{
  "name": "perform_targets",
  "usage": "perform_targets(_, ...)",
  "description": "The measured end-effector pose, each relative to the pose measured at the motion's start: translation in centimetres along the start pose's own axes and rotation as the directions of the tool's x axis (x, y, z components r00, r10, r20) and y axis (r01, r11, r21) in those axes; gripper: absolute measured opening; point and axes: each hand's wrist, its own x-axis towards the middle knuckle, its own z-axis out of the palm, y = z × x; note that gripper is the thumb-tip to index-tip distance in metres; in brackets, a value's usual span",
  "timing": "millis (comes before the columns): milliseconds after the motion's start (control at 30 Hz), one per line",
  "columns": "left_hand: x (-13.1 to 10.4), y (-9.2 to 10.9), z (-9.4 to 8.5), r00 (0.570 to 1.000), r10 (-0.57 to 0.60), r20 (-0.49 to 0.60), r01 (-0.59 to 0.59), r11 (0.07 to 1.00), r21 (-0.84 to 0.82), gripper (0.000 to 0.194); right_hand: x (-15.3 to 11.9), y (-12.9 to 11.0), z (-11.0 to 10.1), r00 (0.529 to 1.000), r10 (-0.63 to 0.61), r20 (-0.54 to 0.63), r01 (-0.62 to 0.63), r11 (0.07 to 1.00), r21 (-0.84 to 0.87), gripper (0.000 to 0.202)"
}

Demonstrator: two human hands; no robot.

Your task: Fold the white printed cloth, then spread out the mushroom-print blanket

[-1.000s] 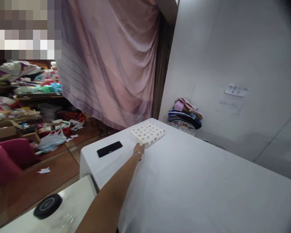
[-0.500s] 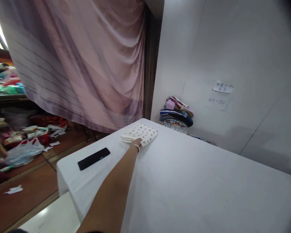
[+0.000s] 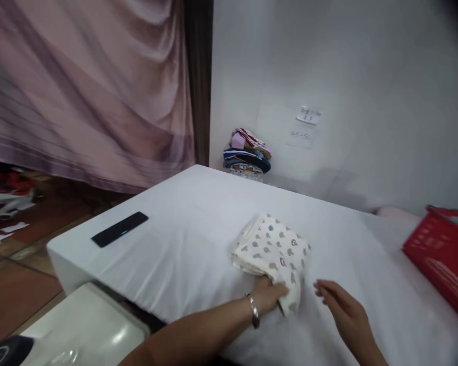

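A folded white cloth (image 3: 273, 244) with small grey, red and blue prints lies near the middle of the white-covered table (image 3: 168, 203). My left hand (image 3: 267, 296), with a silver bracelet at the wrist, grips the cloth's near edge, the thumb on top. To the right of the cloth is my right hand (image 3: 343, 307), not touching it, its fingers bent and somewhat blurred. Whether those fingers are pressed together is hard to make out.
A black phone-like slab (image 3: 120, 230) lies at the table's left. Folded clothes (image 3: 248, 152) are stacked beyond the far edge by the wall. On the right is a red bag (image 3: 438, 254). A white glossy surface (image 3: 80, 325) stands at the lower left.
The folded cloth has come from the table's far corner nearer to me, held by my left hand. My right hand has entered. The view has turned right, showing the red bag.
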Motion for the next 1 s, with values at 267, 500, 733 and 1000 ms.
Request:
perform_targets(267, -5.1, -3.5, 2.5, 0.998, 0.024, 0.064, -0.031, 0.994, 0.106, 0.027, -0.3, -4.6, 2.4, 0.96, -0.207, 0.189, 0.238, 0.959, -0.156, 0.027)
perform_targets(500, -5.5, -3.3, 0.8, 0.999, -0.033, 0.026, 0.03, 0.993, 0.114, 0.035, 1.2, -7.6, 8.0, 0.883, -0.15, 0.444, 0.357, 0.829, -0.43, 0.05)
perform_targets(733, -5.9, -3.0, -0.4, 0.996, -0.068, 0.058, 0.062, 0.993, 0.097, 0.029, 1.7, -8.0, 10.7, 0.862, 0.022, 0.507, 0.322, 0.748, -0.58, 0.068)
perform_targets(1000, -5.6, -2.8, -0.4, 0.997, -0.059, 0.053, 0.056, 0.997, 0.049, 0.031, 3.0, -6.7, 9.2, 0.917, -0.1, 0.385, 0.227, 0.926, -0.3, 0.03)
